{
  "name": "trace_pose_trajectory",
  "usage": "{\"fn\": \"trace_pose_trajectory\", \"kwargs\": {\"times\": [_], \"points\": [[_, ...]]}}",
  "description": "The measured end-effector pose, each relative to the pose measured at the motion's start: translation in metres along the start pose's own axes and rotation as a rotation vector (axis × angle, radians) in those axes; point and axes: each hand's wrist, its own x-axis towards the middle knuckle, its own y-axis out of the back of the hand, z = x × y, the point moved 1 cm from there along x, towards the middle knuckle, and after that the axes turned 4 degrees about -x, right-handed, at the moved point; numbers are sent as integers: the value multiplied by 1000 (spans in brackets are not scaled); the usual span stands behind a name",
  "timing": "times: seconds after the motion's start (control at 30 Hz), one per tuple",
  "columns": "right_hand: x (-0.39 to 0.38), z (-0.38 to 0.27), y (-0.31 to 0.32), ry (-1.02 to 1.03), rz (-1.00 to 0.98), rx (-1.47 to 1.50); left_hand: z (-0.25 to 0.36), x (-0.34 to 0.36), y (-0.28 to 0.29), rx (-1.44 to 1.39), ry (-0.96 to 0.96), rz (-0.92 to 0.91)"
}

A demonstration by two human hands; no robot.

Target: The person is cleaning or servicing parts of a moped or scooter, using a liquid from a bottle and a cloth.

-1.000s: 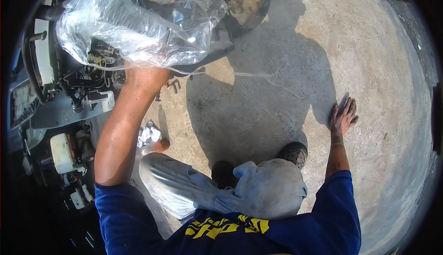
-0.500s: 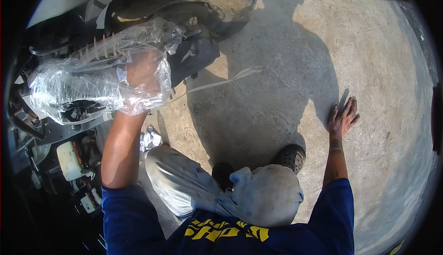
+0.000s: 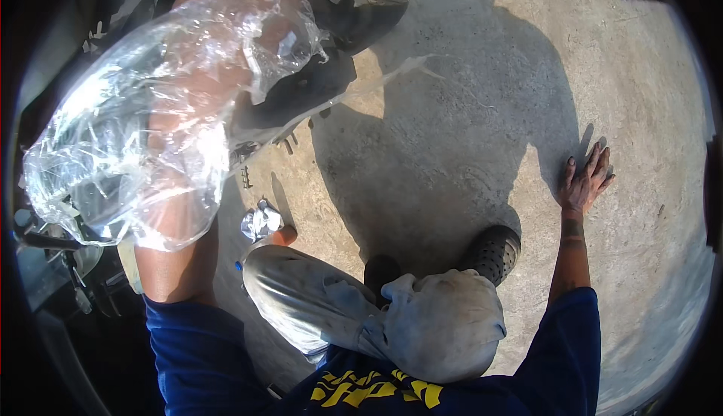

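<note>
A large sheet of clear crinkled plastic [image 3: 113, 137] drapes over my left arm [image 3: 177, 274], at the left. Skin shows through the plastic up to the top edge, but the fingers of my left hand cannot be made out. A thin strip of the plastic [image 3: 361, 93] trails right above the floor. Behind it are a wheel [image 3: 369, 13] and dark parts of a vehicle, partly hidden. My right hand [image 3: 584, 186] rests on the concrete floor at the right, fingers spread and holding nothing. Its fingertips look dark and dirty.
Sunlit concrete floor [image 3: 640, 114] carries my shadow. Beside my left knee [image 3: 297, 295] lie a crumpled silvery-white wrapper [image 3: 260, 220] and a small orange-brown object [image 3: 285, 236]. A dark perforated clog [image 3: 493, 254] is near the middle. Vehicle parts [image 3: 83, 273] line the left side.
My left arm and the plastic have risen, looking larger and covering more of the vehicle. The orange-brown object has come into view. My right hand stays on the floor; the view has shifted slightly.
</note>
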Motion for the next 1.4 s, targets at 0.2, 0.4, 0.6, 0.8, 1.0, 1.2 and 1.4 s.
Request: {"fn": "trace_pose_trajectory", "kwargs": {"times": [0.2,0.4,0.6,0.8,1.0,1.2,1.4], "points": [[-3,18,5,16,48,-15,47,115,-34,-2,-2,-47],[6,-3,5,64,63,64,55,120,-12,78,56,-77],[3,2,6,60,65,83,77,87,9,90,57,-99],[-4,13,-5,41,72,83,111,177,-27,98,95,-145],[-10,30,2,22,56,51,119,118,-6,137,103,-181],[0,1,0,55,117,140,23,-16,27,-292,214,202],[5,4,0,38,67,34,-10,-29,-24,-517,316,309]]}}
